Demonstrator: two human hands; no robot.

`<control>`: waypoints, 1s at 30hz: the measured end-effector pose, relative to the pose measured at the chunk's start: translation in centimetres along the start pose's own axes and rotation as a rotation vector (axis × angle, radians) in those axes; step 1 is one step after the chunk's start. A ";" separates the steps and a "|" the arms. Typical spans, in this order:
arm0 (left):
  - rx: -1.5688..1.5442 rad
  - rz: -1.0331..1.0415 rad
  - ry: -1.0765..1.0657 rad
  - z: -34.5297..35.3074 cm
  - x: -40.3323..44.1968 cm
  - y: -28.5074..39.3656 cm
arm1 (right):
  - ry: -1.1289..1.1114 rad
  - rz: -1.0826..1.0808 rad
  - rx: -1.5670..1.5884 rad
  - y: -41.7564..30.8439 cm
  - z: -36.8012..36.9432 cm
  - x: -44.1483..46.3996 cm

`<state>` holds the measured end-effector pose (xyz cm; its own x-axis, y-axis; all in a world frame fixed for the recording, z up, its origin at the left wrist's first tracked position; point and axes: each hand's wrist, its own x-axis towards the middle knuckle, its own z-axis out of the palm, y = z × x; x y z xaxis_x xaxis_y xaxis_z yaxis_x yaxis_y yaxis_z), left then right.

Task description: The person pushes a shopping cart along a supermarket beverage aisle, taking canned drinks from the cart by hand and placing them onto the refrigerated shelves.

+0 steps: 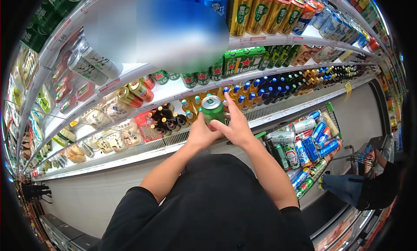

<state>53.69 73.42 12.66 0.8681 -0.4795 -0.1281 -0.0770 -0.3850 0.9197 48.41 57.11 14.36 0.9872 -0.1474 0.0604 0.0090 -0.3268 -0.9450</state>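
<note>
A green beer can (213, 109) with a silver top stands nearly upright in front of my chest, before the shelves. My left hand (200, 133) is closed on its lower left side. My right hand (236, 124) grips it from the right, with the thumb across the lower front and the fingers up along the side. Its label is mostly hidden. Beyond the can, glass bottles with blue caps (247, 88) line the low shelf. Green cans with red stars (202, 78) stand on the shelf above.
To my right is a shopping cart (331, 110) heaped with cans. A person (347, 189) in jeans stands beyond it near another cart (362, 160). Gold cans (239, 14) fill the upper shelf, and bagged goods (97, 116) lie at left. A blurred patch hides part of the upper shelves.
</note>
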 end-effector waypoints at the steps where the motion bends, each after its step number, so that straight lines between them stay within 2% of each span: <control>1: -0.003 -0.011 0.075 -1.6 1.0 -2.2 | -0.022 -0.046 -0.009 0.3 1.9 1.1; 2: -0.007 -0.020 0.150 -3.3 2.3 -4.0 | -0.076 -0.056 -0.234 -0.3 2.8 1.9; 4: 0.048 -0.103 0.280 -6.9 4.3 -5.2 | -0.206 -0.126 -0.310 1.2 5.6 3.6; 6: -0.097 -0.041 0.373 -9.4 6.5 -7.1 | -0.353 0.005 -0.233 0.2 7.5 5.1; 8: -0.241 -0.046 0.350 -11.5 9.5 -10.3 | -0.349 -0.069 -0.255 3.1 10.6 7.2; 14: -0.082 0.032 0.369 -13.8 13.8 -9.2 | -0.312 0.075 -0.231 5.6 14.8 12.5; 18: -0.048 0.137 0.421 -12.8 17.8 -14.0 | -0.277 0.131 -0.225 6.6 15.0 13.2; 22: 0.043 0.073 0.375 -12.7 18.9 -14.8 | -0.281 0.121 -0.285 8.5 14.3 11.9; 30: 0.111 0.122 0.371 -11.9 19.2 -16.1 | -0.209 0.279 -0.037 6.9 9.8 6.5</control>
<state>77.42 79.76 -0.22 0.9657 -0.2180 0.1412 -0.2257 -0.4355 0.8714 56.40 63.01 5.07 0.9621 -0.0423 -0.2694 -0.2677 -0.3351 -0.9034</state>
